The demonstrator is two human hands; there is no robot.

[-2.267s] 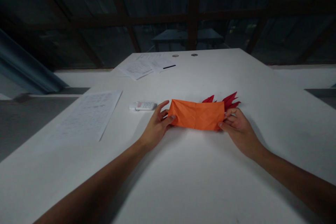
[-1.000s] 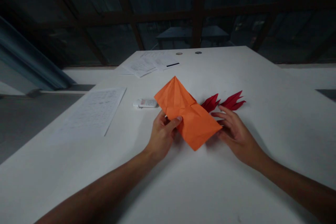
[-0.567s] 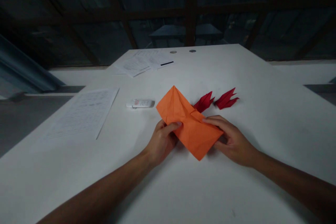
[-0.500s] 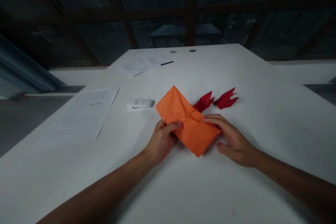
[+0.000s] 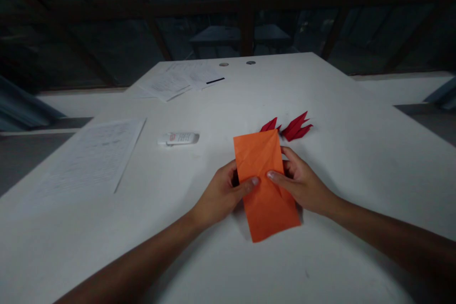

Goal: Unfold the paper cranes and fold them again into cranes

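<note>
A creased, folded sheet of orange paper point(image 5: 267, 218) is held above the near middle of the table, its long sides running away from me. My left hand point(image 5: 226, 190) grips its left edge, thumb on top and fingers behind. On the opposite edge my right hand point(image 5: 302, 180) pinches it the same way, the thumb lying on the upper face. Just beyond the sheet lie two red folded-paper pieces with pointed tips; the right one point(image 5: 297, 127) shows fully, and the left one point(image 5: 270, 125) is partly hidden behind the orange paper.
On the white table point(image 5: 342, 152), a white correction-fluid-like bottle point(image 5: 178, 138) lies left of the hands. A written sheet point(image 5: 96, 152) is at the left, and more papers point(image 5: 171, 80) with a dark strip point(image 5: 215, 80) lie farther back. Two round grommets sit near the far edge.
The orange paper has turned from a diagonal to a nearly lengthwise position and come nearer to me. My right thumb has moved onto its face. The view has shifted slightly right.
</note>
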